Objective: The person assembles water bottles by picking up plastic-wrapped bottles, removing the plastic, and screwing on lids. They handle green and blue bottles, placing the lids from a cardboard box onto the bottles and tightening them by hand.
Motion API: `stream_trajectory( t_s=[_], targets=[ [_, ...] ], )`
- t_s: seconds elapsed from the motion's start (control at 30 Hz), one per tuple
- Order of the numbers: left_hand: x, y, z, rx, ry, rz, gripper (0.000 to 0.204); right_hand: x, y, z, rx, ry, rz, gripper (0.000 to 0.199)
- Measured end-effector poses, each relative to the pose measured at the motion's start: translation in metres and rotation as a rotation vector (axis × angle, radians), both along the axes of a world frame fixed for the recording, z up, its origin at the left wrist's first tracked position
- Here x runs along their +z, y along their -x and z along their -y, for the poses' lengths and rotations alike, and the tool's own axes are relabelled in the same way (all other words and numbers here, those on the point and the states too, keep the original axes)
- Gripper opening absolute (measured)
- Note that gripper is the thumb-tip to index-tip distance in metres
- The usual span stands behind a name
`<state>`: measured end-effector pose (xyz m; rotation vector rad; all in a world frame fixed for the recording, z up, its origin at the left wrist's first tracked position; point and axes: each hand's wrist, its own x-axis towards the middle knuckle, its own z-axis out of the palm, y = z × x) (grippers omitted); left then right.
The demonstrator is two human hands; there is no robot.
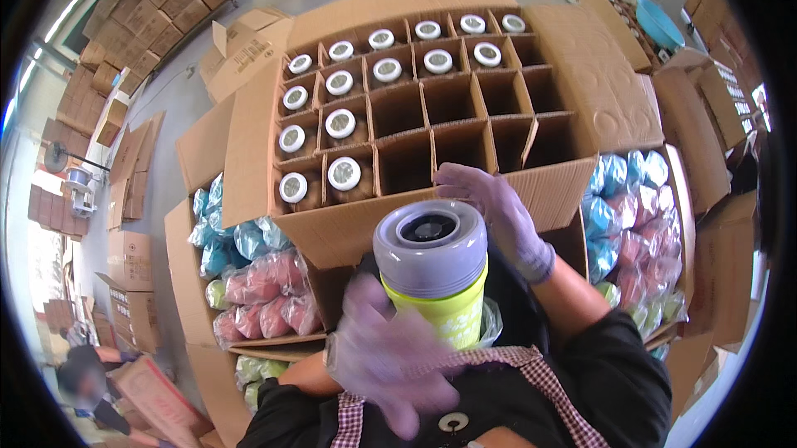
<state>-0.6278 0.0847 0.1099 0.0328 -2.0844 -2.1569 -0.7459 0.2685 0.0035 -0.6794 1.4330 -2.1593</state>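
One lime-green container; glossy grey-lilac lid, dark round centre.

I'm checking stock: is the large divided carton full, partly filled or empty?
Partly filled: in the divided carton, white-capped containers occupy left and far compartments, while several near-right compartments look empty.

- right glove: pale purple fabric, with a snug, darker knitted cuff
- left glove: the same pale purple, its details blurred
- black top, its sleeves ending short of the wrists
- checked strap in dark red and white, bending over the chest
- small pale disc with a dark centre on the front
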Motion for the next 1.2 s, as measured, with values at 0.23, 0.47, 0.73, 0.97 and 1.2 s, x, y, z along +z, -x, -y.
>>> stream_trajectory(
  t_s=[0.23, 0.47, 0.73, 0.97, 1.2],
  targets=[
    [-0.028, 0.028, 0.038, -0.016, 0.198, -0.324, 0.101, 0.085, 0.011, 0.029, 0.202, -0.038, -0.155, 0.057],
    [-0.051, 0.023, 0.027, -0.434, -0.718, -0.309, 0.047, 0.043, 0.102, 0.150, 0.165, -0.537, -0.767, 0.035],
    [-0.075, 0.001, 0.045, -0.360, -0.508, -0.251, 0.027, 0.027, 0.072, 0.191, 0.340, -1.056, -1.276, 0.057],
    [-0.115, -0.009, 0.073, 0.706, 0.619, -0.276, 0.057, 0.175, 0.058, 0.086, -0.318, -0.405, -1.152, 0.046],
    [-0.051, 0.024, 0.107, 0.345, -0.190, -0.463, 0.033, 0.112, 0.005, 0.017, -0.166, -0.280, -0.868, 0.106]
  ],
)
